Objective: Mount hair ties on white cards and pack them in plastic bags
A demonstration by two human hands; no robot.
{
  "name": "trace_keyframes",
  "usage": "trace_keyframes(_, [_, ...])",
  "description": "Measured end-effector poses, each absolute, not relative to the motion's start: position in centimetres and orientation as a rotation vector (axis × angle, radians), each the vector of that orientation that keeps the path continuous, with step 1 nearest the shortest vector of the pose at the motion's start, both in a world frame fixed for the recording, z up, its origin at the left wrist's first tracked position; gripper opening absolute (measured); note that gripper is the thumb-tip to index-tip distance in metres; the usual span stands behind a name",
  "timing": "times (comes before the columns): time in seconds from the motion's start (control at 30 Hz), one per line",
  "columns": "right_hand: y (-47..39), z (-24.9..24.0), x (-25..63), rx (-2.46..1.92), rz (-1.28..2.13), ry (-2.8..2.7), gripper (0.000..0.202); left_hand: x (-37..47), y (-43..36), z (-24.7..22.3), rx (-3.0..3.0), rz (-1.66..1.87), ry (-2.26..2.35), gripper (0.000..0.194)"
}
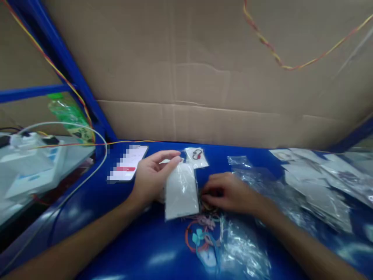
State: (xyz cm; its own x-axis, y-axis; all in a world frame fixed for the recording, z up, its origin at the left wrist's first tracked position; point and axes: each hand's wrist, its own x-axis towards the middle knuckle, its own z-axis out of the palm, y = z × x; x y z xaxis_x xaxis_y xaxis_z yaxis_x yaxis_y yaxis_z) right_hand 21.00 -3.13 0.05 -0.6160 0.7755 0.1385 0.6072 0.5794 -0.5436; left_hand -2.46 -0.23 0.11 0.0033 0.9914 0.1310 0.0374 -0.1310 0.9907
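Observation:
My left hand [154, 173] pinches the top of a clear plastic bag with a white card [182, 190] inside, held upright over the blue table. To the right, my right hand [229, 192] has its fingers curled down at a small pile of hair ties [205, 223]. Orange, pink and light blue loops show in that pile; the part under my fingers is hidden. Whether anything is between those fingertips I cannot make out. Behind the held bag lies another bagged card [197, 157] with a dark loop and a red piece on it.
Loose clear bags [244, 249] spread right of the pile. Packed white cards [317, 190] are heaped at the far right. A phone [129, 163] lies at the left, near a white cable [101, 149] and a green bottle [68, 116]. Cardboard [186, 70] walls the back.

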Motion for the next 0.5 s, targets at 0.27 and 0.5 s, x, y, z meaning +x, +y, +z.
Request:
trace_keyframes(0.27, [-2.5,0.4,21.6,-1.072,0.879,-2.134,0.017,-2.4,-0.1,-0.1,1.325,1.265,1.172,0.04])
trace_keyframes(0.5, [-2.0,0.4,22.6,-1.11,1.093,-1.812,0.027,-2.3,-0.3,-0.2,1.365,1.256,1.126,0.033])
